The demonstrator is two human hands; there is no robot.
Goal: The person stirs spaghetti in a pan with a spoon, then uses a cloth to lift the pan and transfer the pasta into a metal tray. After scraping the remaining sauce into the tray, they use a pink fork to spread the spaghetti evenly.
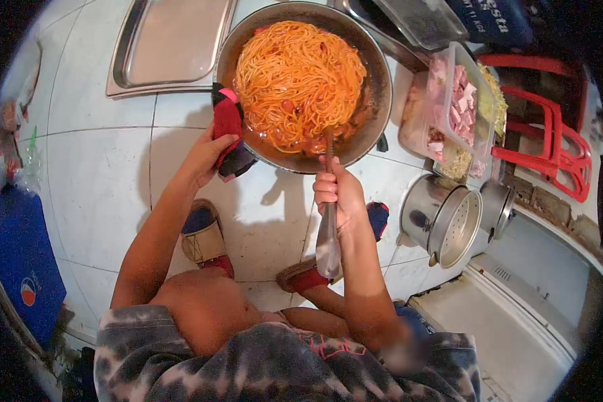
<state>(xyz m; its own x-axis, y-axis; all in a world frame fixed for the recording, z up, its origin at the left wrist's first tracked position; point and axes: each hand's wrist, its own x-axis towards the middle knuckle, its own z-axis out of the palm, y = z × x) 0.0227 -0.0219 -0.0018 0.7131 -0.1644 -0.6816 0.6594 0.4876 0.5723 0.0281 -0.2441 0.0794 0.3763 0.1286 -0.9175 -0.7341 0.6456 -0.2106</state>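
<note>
A wide dark pan full of spaghetti in orange-red sauce sits low above the tiled floor, in front of my feet. My left hand is closed around a red and black cloth pressed against the pan's left rim. At the near rim, my right hand wraps around a long-handled cooking utensil, its broad grey grip pointing back toward me. The utensil's working end is sunk among the noodles at the pan's near right side, so its shape is hidden.
A steel tray lies left of the pan. To the right are plastic containers, one with diced pink meat, steel pots and red plastic chairs. A slippered foot stands below the pan. A blue bag is far left.
</note>
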